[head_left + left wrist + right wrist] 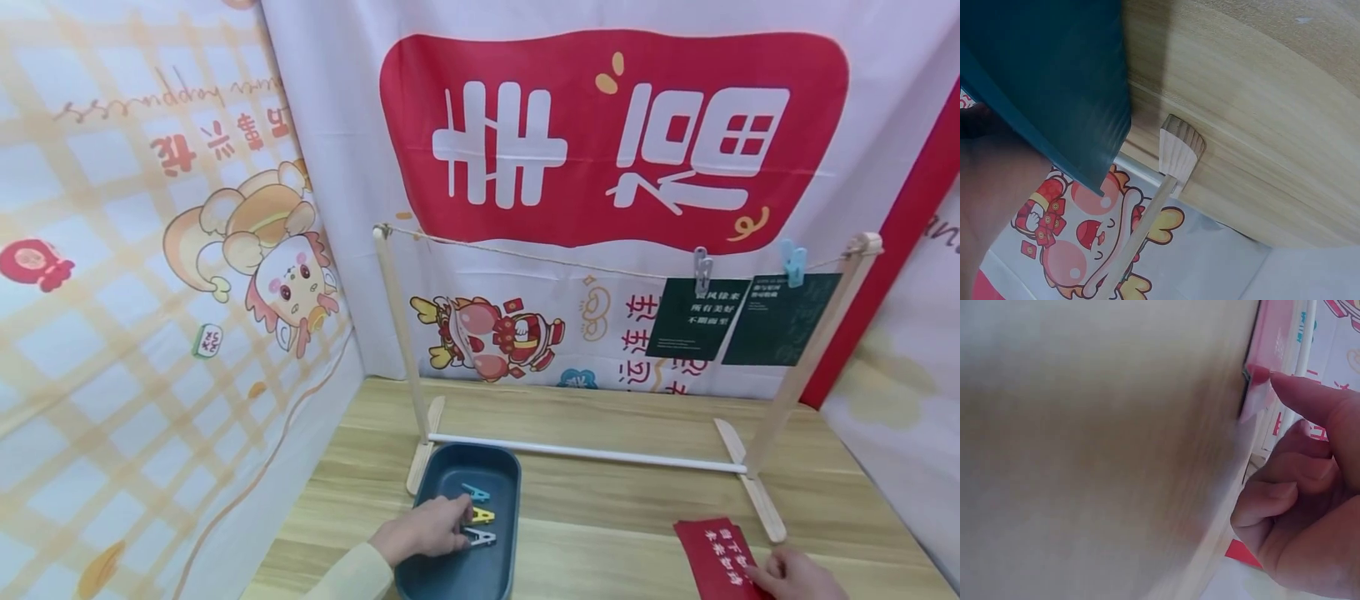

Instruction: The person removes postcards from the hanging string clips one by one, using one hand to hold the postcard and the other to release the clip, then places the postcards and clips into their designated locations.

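Note:
In the head view my left hand [431,527] reaches into a dark blue tray [513,479], fingers and thumb at the end of a grey clothespin [480,537]. Beside it in the tray lie a yellow clothespin [483,516] and a blue clothespin [477,493]. The left wrist view shows the tray's outer side [1054,81], which hides the fingertips. My right hand [798,575] touches red cards [716,554] with white writing on the table. In the right wrist view one digit of the right hand [1310,481] is extended to the card edge; the other fingers are curled.
Behind stands a wooden frame [405,333] with a string [525,257] across its top. Two dark green cards [690,321] hang at the string's right end, under a grey clothespin [702,268] and a light blue clothespin [793,262]. A white rod [592,454] joins the feet.

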Demonstrator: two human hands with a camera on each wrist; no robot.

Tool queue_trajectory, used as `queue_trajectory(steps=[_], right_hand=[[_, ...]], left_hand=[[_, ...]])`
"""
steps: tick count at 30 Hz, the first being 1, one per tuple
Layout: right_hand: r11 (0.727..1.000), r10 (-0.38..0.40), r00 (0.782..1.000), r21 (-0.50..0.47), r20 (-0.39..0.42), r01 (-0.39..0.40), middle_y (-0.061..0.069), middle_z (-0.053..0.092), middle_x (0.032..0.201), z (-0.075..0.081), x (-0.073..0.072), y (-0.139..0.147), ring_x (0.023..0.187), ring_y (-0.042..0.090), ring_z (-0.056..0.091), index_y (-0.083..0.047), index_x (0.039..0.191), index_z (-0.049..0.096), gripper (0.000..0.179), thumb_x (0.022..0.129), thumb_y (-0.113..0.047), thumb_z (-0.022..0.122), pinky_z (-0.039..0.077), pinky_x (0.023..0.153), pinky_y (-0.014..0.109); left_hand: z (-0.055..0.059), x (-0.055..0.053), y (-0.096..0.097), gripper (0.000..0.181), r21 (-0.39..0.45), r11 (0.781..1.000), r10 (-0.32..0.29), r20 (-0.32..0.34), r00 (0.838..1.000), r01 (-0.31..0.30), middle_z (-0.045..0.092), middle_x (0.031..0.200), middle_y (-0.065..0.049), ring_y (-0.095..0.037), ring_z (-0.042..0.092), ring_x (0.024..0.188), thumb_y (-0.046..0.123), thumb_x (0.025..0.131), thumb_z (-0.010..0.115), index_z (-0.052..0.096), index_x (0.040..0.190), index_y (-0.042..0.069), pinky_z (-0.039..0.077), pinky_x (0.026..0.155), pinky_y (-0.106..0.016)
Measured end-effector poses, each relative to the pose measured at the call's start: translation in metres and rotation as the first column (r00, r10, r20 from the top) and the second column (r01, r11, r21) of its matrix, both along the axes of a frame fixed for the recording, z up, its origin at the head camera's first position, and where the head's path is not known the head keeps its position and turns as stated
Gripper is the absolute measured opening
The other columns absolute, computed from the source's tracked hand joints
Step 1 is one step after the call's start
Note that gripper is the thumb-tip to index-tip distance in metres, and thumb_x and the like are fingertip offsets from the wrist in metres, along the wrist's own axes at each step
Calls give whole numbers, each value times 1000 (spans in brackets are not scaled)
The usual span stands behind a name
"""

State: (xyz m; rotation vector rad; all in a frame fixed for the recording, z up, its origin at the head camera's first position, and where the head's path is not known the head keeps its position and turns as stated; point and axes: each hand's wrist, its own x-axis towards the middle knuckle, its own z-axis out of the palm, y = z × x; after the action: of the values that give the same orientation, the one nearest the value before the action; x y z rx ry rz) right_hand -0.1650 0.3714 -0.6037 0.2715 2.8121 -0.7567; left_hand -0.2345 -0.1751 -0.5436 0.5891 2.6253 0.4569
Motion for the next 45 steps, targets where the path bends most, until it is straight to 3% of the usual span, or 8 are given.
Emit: queue_trajectory(steps=[8,13,16,22,29,31,37,45], right_hand=[[995,-14,1000,-96,27,17,-1,47,63,8,-5,-1,60,14,44,-12,74,51,42,95,-48,56,31,56,26],[973,-16,999,-230,-31,8,1,47,64,25,-10,0,57,13,45,-7,81,51,43,100,-45,49,37,51,25],[945,-46,991,-328,-123,3,-2,45,59,38,-14,-5,50,12,46,-2,85,51,41,102,-40,50,40,46,26],[899,-135,942,-438,-306,-14,-5,45,51,65,-20,-26,45,15,48,0,80,49,43,102,-38,52,40,45,31],[862,-210,888,-506,-410,-29,-4,48,50,96,-30,-42,45,17,45,-2,75,49,41,101,-33,54,36,43,34],[857,-233,871,-515,-433,-26,-4,48,50,103,-33,-43,45,15,45,-3,74,50,41,101,-33,55,36,43,33],[845,-270,832,-534,-484,-37,-5,47,51,117,-41,-45,45,15,47,-4,74,50,38,100,-31,56,39,45,31],[848,-262,809,-526,-527,-68,-4,49,55,135,-49,-52,48,16,49,-8,82,54,32,100,-34,55,40,45,30]], left_hand=[[6,-2,4,9,85,996,0,-140,990,12,55,68,14,-1,49,54,27,93,65,62,90,19,41,49,-19],[18,-7,6,8,177,984,41,-183,982,-8,56,66,15,0,49,52,23,95,62,64,88,18,42,48,-17],[28,-12,7,8,235,971,100,-231,968,-44,57,66,14,0,51,52,24,96,62,65,91,18,44,48,-18],[47,-18,14,12,352,925,262,-313,913,-145,55,65,11,-3,50,53,28,98,60,61,88,21,43,47,-19],[72,-25,28,13,513,847,334,-307,891,-141,62,71,9,-5,56,59,26,99,58,65,93,18,49,51,-20],[82,-29,35,13,539,830,361,-320,876,-145,63,72,9,-4,57,60,27,99,58,66,93,18,50,53,-20],[125,-41,56,11,607,794,381,-457,803,-31,66,70,7,-3,57,56,23,98,60,64,92,15,48,49,-20],[170,-46,81,14,639,761,314,-508,802,107,65,69,5,-4,57,53,23,99,59,64,91,12,49,48,-22]])
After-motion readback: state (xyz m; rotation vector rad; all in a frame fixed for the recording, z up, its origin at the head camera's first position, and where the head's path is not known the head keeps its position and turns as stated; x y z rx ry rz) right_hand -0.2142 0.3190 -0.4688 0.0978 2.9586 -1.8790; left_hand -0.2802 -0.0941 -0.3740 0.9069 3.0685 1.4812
